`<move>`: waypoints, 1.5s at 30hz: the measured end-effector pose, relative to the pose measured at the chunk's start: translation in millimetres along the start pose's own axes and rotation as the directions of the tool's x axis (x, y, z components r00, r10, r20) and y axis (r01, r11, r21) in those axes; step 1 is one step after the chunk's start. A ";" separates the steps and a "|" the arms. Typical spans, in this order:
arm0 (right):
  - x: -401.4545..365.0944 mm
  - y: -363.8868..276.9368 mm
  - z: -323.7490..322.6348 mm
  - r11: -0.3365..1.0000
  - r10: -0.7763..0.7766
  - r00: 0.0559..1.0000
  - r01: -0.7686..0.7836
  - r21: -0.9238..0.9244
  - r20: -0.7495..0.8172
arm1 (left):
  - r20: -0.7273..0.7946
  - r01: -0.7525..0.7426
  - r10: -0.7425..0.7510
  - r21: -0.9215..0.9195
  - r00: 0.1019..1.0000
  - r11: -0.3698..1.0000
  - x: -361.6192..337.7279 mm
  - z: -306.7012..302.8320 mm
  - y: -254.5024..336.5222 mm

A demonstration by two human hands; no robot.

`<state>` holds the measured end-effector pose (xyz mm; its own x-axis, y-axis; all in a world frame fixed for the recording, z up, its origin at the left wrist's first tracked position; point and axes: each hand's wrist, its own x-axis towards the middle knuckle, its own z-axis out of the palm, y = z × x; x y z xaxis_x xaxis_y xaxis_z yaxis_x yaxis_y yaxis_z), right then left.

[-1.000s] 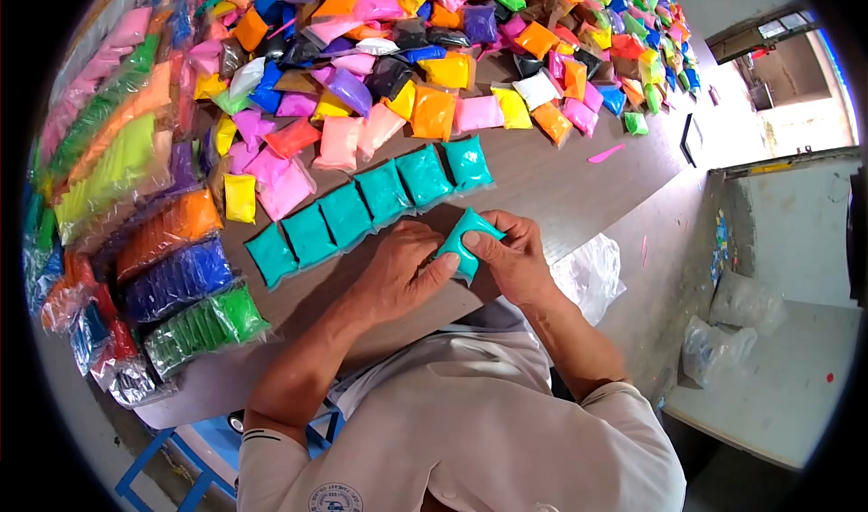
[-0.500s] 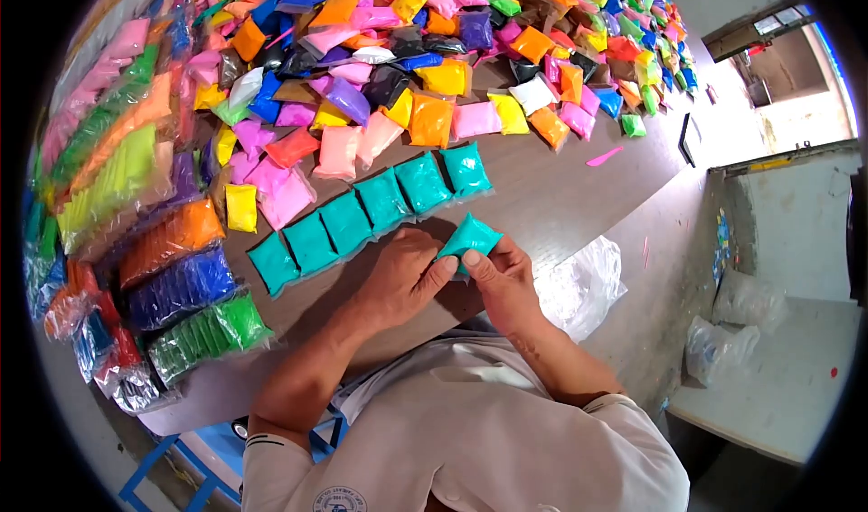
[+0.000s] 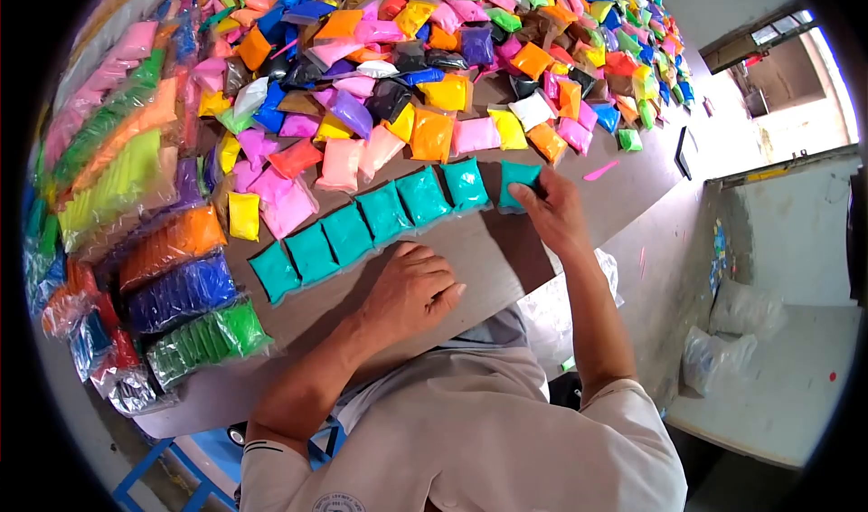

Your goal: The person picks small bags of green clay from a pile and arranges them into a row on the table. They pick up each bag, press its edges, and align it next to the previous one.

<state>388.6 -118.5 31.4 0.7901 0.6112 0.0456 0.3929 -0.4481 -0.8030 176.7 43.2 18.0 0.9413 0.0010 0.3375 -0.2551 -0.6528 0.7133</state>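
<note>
My right hand [image 3: 559, 209] pinches a small teal packet [image 3: 518, 175] by its right side, thumb on top, at the right end of a row of teal packets. The row [image 3: 372, 212] runs in a slanting line across the table, each sealed in clear film; a narrow gap separates its last packet from the held one. My left hand [image 3: 411, 288] rests on the table just below the row, fingers curled in and thumb out to the side. Nothing shows in it, though the palm side is hidden.
A large heap of multicoloured packets [image 3: 434, 132] covers the back of the table [image 3: 470, 250]. Stacked packet bundles, including green [image 3: 208, 342] and blue [image 3: 181, 292], stand at the left. A pink plastic knife-like piece [image 3: 600, 170] lies at the right. Clear plastic bags [image 3: 597, 286] hang near the front edge.
My right hand has carried the teal packet up and right from between both hands to the row's end. My left hand has let go of it and curled, staying near its place.
</note>
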 end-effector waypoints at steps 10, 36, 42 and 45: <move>6.7 -2.5 15.2 0.984 -0.148 0.975 0.128 -0.127 -0.163 | -0.033 -0.019 0.019 -0.002 0.999 1.000 -0.1 -0.4 -0.2; -3.2 -64.6 47.9 0.879 -0.392 0.920 0.379 -0.288 0.014 | -0.033 -0.001 0.001 -0.015 0.999 1.000 -5.8 1.5 -1.3; 1.3 -99.0 89.5 0.847 -0.461 0.855 0.504 -0.168 0.239 | -0.067 0.016 -0.018 -0.032 0.998 0.999 -10.3 10.8 -4.6; 10.4 -93.9 97.5 0.827 -0.458 0.822 0.534 -0.177 0.337 | -0.038 0.039 -0.039 0.000 0.999 0.999 -10.1 8.2 -3.3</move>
<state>314.0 -6.4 49.3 0.3109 0.9280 0.2053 0.8298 -0.1598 -0.5346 169.9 39.1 7.2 0.9416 0.0552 0.3322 -0.2178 -0.6526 0.7257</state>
